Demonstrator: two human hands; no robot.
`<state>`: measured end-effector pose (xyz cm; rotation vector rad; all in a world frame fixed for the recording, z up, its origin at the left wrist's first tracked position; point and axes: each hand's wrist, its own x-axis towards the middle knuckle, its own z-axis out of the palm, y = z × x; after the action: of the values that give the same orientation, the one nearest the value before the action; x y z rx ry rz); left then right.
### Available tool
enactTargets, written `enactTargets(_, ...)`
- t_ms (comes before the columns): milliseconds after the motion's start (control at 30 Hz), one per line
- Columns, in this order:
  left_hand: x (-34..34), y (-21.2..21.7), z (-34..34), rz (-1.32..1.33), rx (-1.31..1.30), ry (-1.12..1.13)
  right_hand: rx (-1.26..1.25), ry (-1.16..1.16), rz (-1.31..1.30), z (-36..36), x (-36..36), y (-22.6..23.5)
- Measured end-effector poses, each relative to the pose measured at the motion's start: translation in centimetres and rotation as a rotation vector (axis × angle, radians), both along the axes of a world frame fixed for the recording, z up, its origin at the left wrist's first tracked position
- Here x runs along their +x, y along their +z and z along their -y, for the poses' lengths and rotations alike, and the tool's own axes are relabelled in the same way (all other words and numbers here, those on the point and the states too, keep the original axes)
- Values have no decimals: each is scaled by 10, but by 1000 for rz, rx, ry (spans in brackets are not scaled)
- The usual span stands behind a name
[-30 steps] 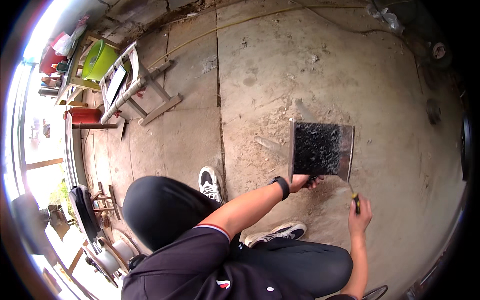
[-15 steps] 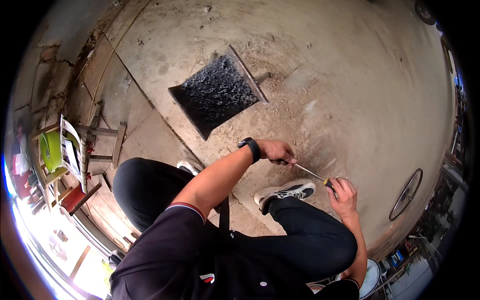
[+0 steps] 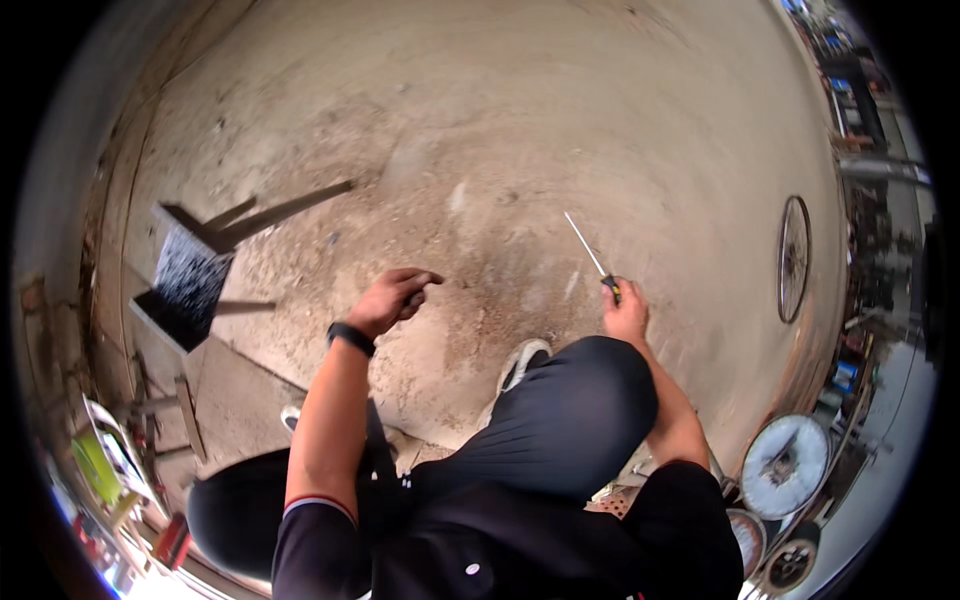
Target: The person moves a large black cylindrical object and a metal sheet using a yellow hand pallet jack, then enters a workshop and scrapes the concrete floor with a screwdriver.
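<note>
My right hand is wrapped around the dark and yellow handle of a screwdriver. Its thin metal shaft points up and to the left, away from me, touching nothing. Well to the left, my left hand hovers over the dusty floor, a black band on its wrist. The index finger reaches forward and the others are curled in. Whether something small sits between those fingers is too blurred to make out. Farther left is a stool-like thing with wooden legs and a rough black-and-grey top.
Crumbs and dust cover the concrete floor. A spoked wheel rim is at the right, with a round whitish container nearer me. A chair with a green item on it stands at the lower left. My bent knees take up the foreground.
My view has swung right, so the stool-like thing appears farther left. My left hand has come away from the screwdriver's shaft. The screwdriver, still in my right hand, now points more forward.
</note>
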<state>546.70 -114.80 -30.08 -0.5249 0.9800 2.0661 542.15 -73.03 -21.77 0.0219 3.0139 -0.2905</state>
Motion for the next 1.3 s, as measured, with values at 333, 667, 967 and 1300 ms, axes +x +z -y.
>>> enactTargets(333, 7, 1, -34, 158, 71, 190, -121, -345, -125, -27, 57, -35)
enactTargets(667, -29, 17, -52, 161, 53, 79, -167, -668, -198, -32, 51, -68)
enactTargets(967, -34, 12, -53, 231, -10, 90, -147, -742, -211, -37, -9, -87)
enactTargets(1300, -38, 20, -58, 271, 30, 94, -114, -631, -226, -45, -56, -93)
